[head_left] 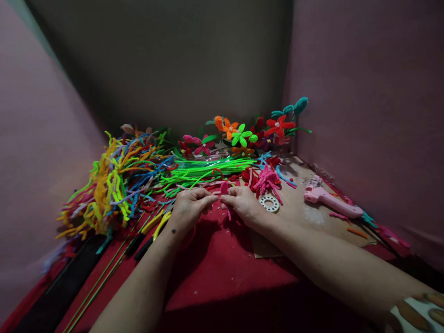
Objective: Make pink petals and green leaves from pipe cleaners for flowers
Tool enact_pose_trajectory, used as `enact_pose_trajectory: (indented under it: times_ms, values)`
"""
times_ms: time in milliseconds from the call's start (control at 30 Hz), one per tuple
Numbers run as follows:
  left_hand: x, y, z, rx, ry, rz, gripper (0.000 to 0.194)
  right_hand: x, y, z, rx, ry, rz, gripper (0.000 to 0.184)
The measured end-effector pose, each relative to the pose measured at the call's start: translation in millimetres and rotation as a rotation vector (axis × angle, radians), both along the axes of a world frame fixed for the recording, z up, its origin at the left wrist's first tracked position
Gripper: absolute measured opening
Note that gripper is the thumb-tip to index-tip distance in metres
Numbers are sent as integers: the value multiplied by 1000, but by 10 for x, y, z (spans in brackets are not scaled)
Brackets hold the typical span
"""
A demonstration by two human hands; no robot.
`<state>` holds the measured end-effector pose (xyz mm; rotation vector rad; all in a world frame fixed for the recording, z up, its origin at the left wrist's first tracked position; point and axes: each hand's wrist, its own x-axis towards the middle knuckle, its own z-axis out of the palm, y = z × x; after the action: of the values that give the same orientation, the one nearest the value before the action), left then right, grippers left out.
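Note:
A small loop of pink pipe cleaner [224,187], shaped like a petal, stands up between my two hands, and a short pink tail hangs below it. My right hand [244,203] is closed on the petal with thumb and forefinger. From the other side my left hand [189,207] pinches at the same piece, its fingertips almost touching those of the right; the exact grip is partly hidden. Just right of my right hand lies a white ring with holes [269,203]. Behind the hands are bright green pipe cleaners [211,169] and a bundle of pink ones [268,179].
Left stands a big heap of mixed pipe cleaners [114,185], with yellow-handled pliers [160,225] and thin green stems [104,277] nearby. A pink glue gun [333,199] rests on cardboard [312,222] at right. Finished pipe cleaner flowers [241,135] line the back on red cloth [222,277].

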<state>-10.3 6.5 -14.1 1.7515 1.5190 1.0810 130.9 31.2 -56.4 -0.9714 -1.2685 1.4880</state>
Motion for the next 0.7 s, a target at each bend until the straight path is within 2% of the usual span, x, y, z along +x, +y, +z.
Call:
enact_pose_trajectory:
  times_ms: [233,400,467,533,633,700]
  values:
    - [50,-44,18,-34,-229,93,18,-29,-22,51,36,66,-36,19]
    - [-82,34,16,99,-395,269,23,0,30,51,-15,128,-121,16]
    - [-113,65,2,107,-481,322,22,17,61,41,-39,166,-149,18]
    - [-84,73,-22,16,-497,269,23,21,77,35,-60,241,-158,21]
    - [54,35,-59,-169,-442,79,25,10,62,42,-91,356,-136,22]
    - [164,-2,-74,-255,-396,-1,27,1,40,49,-103,388,-121,23]
